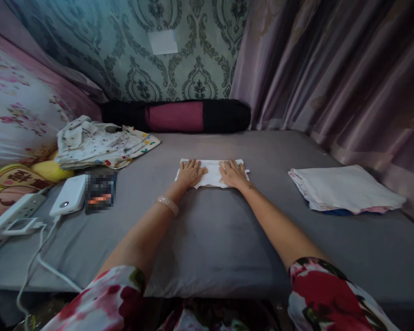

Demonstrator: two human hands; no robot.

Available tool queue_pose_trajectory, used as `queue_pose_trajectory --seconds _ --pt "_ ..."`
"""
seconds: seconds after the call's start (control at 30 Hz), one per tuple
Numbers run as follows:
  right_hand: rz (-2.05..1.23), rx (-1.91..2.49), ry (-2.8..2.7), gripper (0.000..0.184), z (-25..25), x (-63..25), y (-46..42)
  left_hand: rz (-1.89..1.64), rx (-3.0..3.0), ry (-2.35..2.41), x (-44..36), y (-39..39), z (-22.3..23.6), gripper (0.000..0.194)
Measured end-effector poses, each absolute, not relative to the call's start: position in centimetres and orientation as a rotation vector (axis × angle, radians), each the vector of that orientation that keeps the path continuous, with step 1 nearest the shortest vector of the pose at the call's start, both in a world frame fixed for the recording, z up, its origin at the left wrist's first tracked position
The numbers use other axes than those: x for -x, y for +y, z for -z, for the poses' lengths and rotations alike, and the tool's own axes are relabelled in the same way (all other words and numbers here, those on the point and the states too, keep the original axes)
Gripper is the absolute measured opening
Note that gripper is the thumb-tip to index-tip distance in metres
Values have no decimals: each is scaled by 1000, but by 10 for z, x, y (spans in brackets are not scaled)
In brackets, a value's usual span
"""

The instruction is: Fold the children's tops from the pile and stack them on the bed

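Note:
A small white folded cloth (213, 174) with faint printed patches lies flat on the grey bed sheet (214, 239) in the middle of the head view. It looks like a piece of clothing, but I cannot tell which kind. My left hand (191, 173) rests palm down on its left end, fingers spread. On the right end my right hand (233, 174) lies flat too, fingers stretched forward. A small white tab sticks out past the cloth's right edge. Both palms press on the cloth, and neither hand grips it.
A stack of folded cloths (345, 188) lies at the right. To the left is a loose pile of printed clothes (96, 143), with a white power bank (68, 195), a power strip (14, 220) and cables nearby. A black and maroon bolster (175, 116) lines the back wall.

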State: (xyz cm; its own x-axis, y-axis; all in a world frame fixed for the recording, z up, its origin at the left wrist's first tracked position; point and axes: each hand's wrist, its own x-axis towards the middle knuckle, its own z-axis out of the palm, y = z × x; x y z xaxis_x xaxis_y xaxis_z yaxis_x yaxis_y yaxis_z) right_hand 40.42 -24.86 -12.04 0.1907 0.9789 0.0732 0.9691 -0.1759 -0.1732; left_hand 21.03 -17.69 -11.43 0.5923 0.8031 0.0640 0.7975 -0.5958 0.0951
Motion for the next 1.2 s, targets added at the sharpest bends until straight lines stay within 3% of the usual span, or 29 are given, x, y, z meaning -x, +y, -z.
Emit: queue_pose_trajectory --seconds 0.3,0.67,1.2 --pt "-190 2329 -1882 52 108 -396 -246 -109 -2728 1413 -218 -177 107 51" --pt "-20 2239 -1909 51 116 -372 -245 -218 -2711 1393 -238 -194 116 56" --pt "-84 2252 -1934 50 106 -361 -239 -200 -2683 1457 -237 -195 108 49"
